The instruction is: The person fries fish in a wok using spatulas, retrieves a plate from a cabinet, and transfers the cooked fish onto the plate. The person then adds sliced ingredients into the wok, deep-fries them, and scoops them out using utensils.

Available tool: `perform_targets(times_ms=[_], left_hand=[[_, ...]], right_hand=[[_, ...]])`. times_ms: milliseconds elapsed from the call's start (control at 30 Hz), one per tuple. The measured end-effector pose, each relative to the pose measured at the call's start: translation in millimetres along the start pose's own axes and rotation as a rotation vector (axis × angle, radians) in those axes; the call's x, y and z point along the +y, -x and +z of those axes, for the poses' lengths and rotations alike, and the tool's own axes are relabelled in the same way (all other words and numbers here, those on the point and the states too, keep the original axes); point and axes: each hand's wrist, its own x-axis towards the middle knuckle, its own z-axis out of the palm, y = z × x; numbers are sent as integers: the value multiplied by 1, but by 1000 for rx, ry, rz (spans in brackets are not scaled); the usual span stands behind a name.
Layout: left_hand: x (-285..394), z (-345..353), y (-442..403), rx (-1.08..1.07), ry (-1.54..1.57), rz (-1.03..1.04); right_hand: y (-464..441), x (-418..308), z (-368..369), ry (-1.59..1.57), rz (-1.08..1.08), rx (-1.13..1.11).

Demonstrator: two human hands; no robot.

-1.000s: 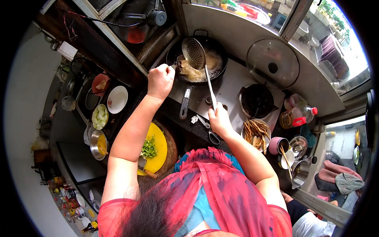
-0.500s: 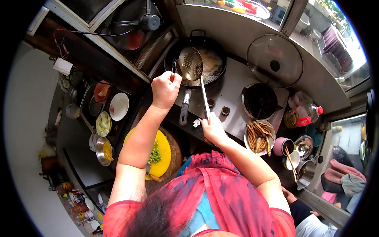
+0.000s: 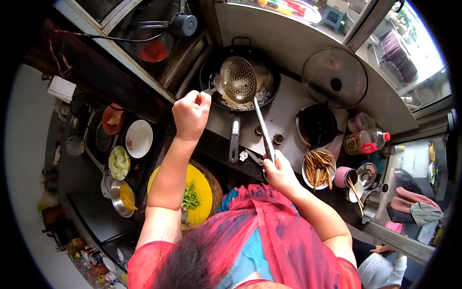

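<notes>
My right hand (image 3: 280, 173) grips the long handle of a perforated skimmer (image 3: 238, 79). The skimmer's bowl hangs over the dark wok (image 3: 274, 91), where bubbling, foamy oil shows around it. Beside the wok's left rim, my left hand (image 3: 191, 115) is closed; a thin metallic piece shows by its fingertips, pointing toward the wok, but what it is cannot be made out. The wok's handle (image 3: 234, 139) points toward me, between my two hands.
A bowl of brown fried pieces (image 3: 317, 167) sits below the second burner (image 3: 316, 126). A glass lid (image 3: 335, 77) leans on the wall. Chopped greens (image 3: 191, 196) lie on a yellow board (image 3: 204, 192). An oil bottle (image 3: 361, 142) stands right; another person (image 3: 382, 269) is at lower right.
The skimmer and my right hand have come closer to my body. A brown piece seen beside the skimmer a second ago no longer shows. My left hand stays closed by the wok's rim.
</notes>
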Motion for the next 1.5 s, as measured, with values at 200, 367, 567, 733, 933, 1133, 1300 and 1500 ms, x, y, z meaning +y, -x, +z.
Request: perform_targets(times_ms=[200,367,567,733,933,1133,1300,1500], left_hand=[[-7,4,-19,-21,115,-90],[-3,-9,-19,-51,202,-78],[-7,-26,-15,-115,30,195],[0,-34,-4,-88,-65,273],[-6,-36,15,12,-14,153],[-8,-42,35,148,174,-11],[-18,-38,57,273,296,-91],[-29,-32,84,358,404,-179]], right_hand=[[-10,10,-1,277,-119,71],[-17,6,-10,434,-129,212],[-5,0,-43,419,-170,177],[1,-8,-44,23,-13,-68],[6,-36,-16,-312,290,-201],[-4,-3,0,116,26,-55],[-14,13,3,325,-177,97],[-1,13,-8,69,-4,-18]])
